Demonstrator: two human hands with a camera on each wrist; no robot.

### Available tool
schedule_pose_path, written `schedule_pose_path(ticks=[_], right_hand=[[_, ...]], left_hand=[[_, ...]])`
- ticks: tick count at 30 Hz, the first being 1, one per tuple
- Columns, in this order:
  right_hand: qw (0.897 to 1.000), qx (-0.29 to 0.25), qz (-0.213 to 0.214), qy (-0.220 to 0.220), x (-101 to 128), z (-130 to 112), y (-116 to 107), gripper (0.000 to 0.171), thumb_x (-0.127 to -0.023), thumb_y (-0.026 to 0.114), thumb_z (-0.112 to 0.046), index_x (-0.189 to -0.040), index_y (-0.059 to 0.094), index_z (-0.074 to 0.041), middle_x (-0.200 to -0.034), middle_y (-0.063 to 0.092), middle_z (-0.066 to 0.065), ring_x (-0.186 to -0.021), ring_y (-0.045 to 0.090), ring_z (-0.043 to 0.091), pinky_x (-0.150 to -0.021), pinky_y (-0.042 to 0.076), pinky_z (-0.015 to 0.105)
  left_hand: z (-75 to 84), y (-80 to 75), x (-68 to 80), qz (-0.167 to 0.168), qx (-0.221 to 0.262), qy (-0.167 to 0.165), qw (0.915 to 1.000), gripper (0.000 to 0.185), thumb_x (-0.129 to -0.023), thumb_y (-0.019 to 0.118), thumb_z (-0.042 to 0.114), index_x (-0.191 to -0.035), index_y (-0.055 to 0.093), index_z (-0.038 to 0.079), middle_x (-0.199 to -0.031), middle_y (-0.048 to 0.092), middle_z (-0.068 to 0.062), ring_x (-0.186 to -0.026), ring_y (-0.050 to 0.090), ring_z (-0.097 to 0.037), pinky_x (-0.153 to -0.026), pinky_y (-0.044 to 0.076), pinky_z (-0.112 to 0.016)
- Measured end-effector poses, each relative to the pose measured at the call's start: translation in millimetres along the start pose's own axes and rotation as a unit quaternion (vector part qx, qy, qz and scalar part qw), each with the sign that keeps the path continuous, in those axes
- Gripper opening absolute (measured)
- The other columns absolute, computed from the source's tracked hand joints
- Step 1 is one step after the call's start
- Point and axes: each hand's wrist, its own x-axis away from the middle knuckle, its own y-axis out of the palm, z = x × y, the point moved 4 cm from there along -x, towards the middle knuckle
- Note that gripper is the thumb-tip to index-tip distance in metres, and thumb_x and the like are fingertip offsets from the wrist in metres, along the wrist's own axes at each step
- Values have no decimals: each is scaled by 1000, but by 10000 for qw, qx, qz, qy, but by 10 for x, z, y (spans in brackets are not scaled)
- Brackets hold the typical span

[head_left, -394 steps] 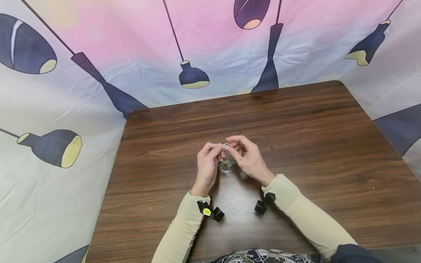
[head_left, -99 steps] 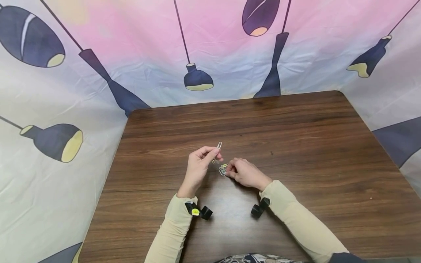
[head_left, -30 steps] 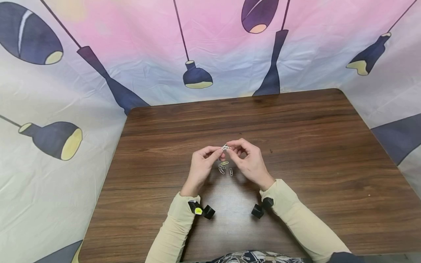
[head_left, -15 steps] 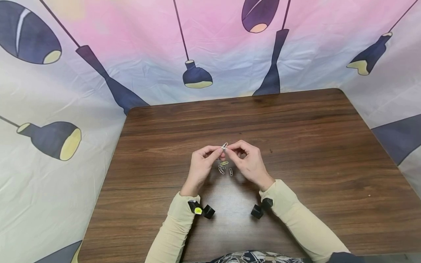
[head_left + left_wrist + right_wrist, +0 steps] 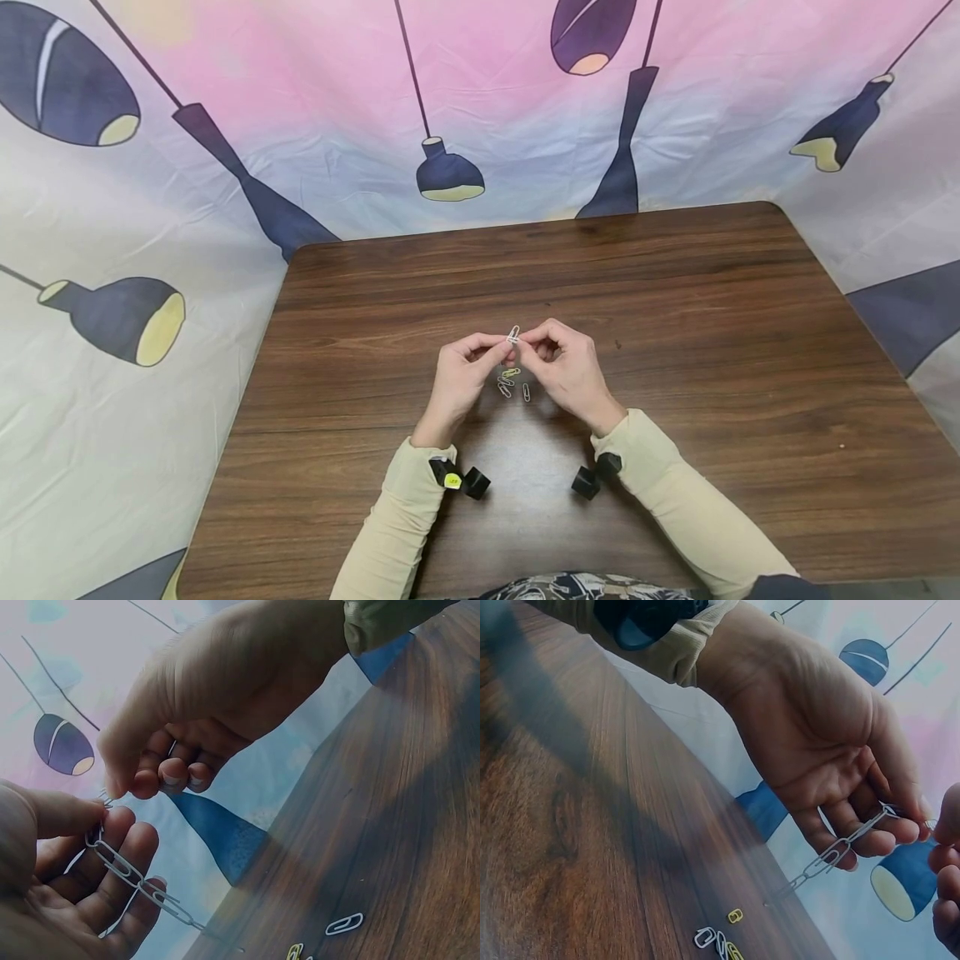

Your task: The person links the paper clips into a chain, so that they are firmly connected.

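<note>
In the head view, my left hand and right hand meet over the table, fingertips almost touching. A white paper clip sticks up between them, pinched by thumb and forefinger on both sides. From the left fingers hangs a chain of linked white paper clips, which also shows as a chain in the right wrist view. The exact joint between the fingertips is mostly covered. Below the hands lie loose clips: a single white clip and a small pile with yellow ones.
The brown wooden table spreads around the hands. A cloth backdrop printed with lamps rises behind and beside it. Black camera mounts sit on both wrists.
The right hand was down at the pile about three seconds ago and has risen to meet the left. Since one second ago, the pinched clip has tipped more upright. The hands have barely moved.
</note>
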Motion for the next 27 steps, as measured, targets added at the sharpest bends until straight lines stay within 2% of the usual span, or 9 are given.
schedule_pose_path(ticks=[4, 8, 14, 20, 27], right_hand=[[9997, 120, 22, -227, -3, -16, 1, 14, -81, 75, 2, -87, 70, -9, -74, 63, -4, -62, 53, 11, -55, 44, 20], [9984, 282, 89, -481, -14, -74, 5, 14, -77, 74, 8, -84, 67, -2, -73, 62, 2, -60, 52, 14, -54, 43, 21], [9946, 423, 270, -907, -54, -346, -41, 17, -73, 69, 18, -81, 64, 4, -69, 59, 12, -57, 52, 26, -53, 41, 21], [9936, 423, 336, -992, -77, -468, -76, 17, -74, 67, 20, -82, 64, 5, -68, 57, 12, -57, 51, 26, -53, 39, 19], [9942, 429, 383, -912, -83, -485, -117, 16, -75, 66, 20, -85, 65, 7, -71, 59, 13, -59, 51, 23, -52, 42, 28]], left_hand=[[-2, -2, 5, 35, -30, -6, 10000, 17, -89, 68, 1, -97, 67, -14, -80, 71, -15, -71, 68, -15, -72, 56, -29], [-6, -8, 7, 65, -86, -24, 9999, 18, -89, 69, 2, -96, 68, -13, -81, 71, -17, -71, 68, -15, -72, 56, -29], [13, -7, 13, 82, -165, -72, 9998, 16, -88, 69, 3, -95, 68, -12, -78, 71, -11, -71, 69, -14, -72, 56, -29], [11, -13, 10, 99, -166, -84, 9998, 16, -88, 70, 3, -95, 68, -12, -75, 70, -6, -70, 68, -14, -72, 56, -30], [8, -28, 21, 136, -273, -82, 9995, 16, -88, 71, 4, -94, 69, -11, -74, 70, -7, -69, 69, -15, -75, 57, -41]])
